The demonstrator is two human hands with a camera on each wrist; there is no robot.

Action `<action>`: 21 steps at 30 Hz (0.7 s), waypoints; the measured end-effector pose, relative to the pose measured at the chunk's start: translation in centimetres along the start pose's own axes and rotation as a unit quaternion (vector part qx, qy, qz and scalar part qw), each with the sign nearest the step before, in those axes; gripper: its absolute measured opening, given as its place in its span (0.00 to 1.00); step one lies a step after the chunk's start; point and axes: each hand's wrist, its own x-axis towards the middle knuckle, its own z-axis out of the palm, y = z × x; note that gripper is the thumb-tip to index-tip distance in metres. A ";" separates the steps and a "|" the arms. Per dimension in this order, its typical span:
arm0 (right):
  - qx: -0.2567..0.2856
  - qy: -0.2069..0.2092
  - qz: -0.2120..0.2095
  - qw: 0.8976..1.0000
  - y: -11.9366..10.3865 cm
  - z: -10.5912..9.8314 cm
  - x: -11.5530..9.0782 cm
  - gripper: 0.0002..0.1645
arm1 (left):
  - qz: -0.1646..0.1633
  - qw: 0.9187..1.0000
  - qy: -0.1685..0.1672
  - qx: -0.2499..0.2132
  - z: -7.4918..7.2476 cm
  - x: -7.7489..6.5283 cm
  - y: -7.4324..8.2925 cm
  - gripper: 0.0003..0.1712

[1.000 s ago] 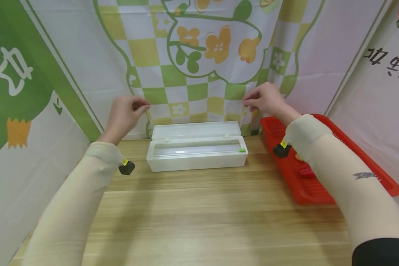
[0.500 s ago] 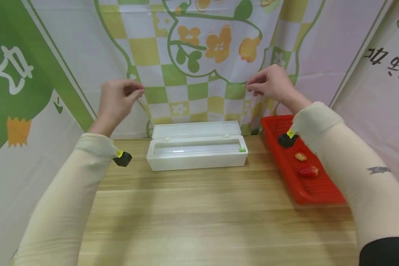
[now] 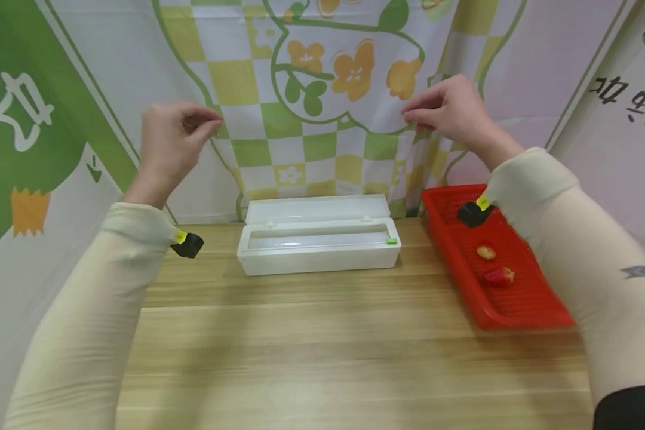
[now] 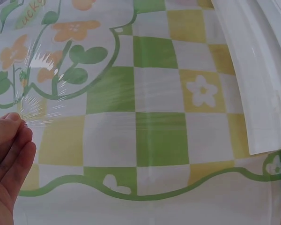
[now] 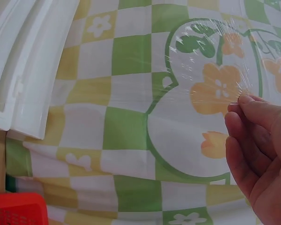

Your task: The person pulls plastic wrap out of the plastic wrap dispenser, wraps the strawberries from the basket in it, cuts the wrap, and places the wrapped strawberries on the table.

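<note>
The left arm (image 3: 86, 316) slants up from the lower left of the head view, its cuff turned back at the wrist with a small black camera (image 3: 187, 245) beside it. The left hand (image 3: 173, 140) is raised beyond the box's left end, wrist bent so the fingers point inward; thumb and forefinger are pressed together on clear film (image 4: 84, 82), and the other fingers curl loosely beneath. Fine creases fan out from that pinch. The film spreads in the air between the two hands, in front of the checked cloth (image 3: 319, 149), showing mainly by its glints in the wrist views; whether it joins the box, I cannot tell. Below the gap between the hands, the white box (image 3: 319, 261) sits on the table (image 3: 301, 346) near the cloth, its lid (image 3: 317, 209) tilted back and a green tab (image 3: 391, 241) at its right end. The right hand (image 3: 454, 110), slightly higher in the head view and well apart from the left, pinches the film between thumb and fingertip, the remaining fingers bent and spaced below, pointing inward. The right arm (image 3: 564, 239) reaches up from the lower right, passing over the red basket (image 3: 462, 280), where a strawberry (image 3: 499, 276) lies.
</note>
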 end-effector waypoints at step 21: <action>0.084 0.020 -0.043 0.995 -1.1 -2.1 -1.4 0.18 | 0.042 0.997 0.038 -0.047 -2.5 -0.6 1.8 0.12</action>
